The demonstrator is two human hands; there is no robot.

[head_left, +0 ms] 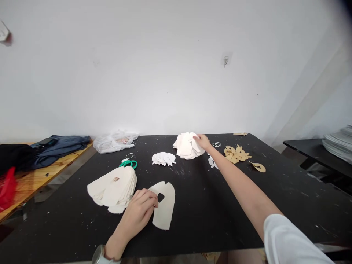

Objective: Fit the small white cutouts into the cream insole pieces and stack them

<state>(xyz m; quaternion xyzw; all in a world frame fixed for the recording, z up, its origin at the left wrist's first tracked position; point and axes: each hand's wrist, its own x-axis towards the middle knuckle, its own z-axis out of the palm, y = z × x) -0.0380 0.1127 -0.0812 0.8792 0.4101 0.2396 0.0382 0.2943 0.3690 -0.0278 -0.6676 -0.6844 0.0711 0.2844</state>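
Left hand (136, 211) had its fingers curled against the edge of a cream cut-out (165, 214), grip unclear. Right hand (202, 142) lay half-open on a stack of white cut-outs (187, 146), any hold impossible to tell.

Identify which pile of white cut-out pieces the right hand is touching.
The far stack of white cut-out pieces: the right hand rests on it. The small pile and large near stack lie apart from that hand.

Bright, even light washes out the white wall (165, 66) and paper pieces (165, 209), shadows stay faint, wide-angle distortion bends the edges, and a dark blur (342, 7) clouds the top right corner.
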